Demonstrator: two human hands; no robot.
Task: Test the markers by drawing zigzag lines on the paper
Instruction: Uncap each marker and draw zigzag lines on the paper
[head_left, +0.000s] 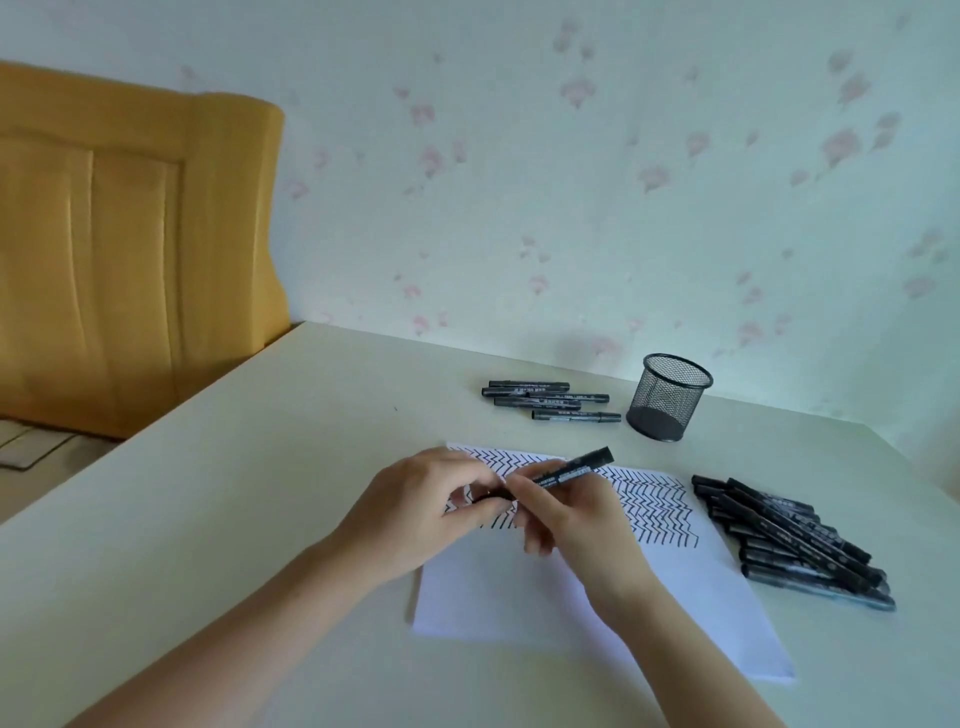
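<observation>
Table (260, 467) | paper (519, 597) mid-table | both hands' grip clamped on marker (566, 474): left (415, 514), right (576, 519)

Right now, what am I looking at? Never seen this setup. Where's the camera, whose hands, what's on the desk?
No robot here: one wide-angle camera worn on a person's head looks down at their bare hands. The left hand and right hand both grip one black marker over the paper, already part-filled with zigzag lines. On the table: a small row of markers, a mesh pen cup and a bigger marker pile on the right.
</observation>
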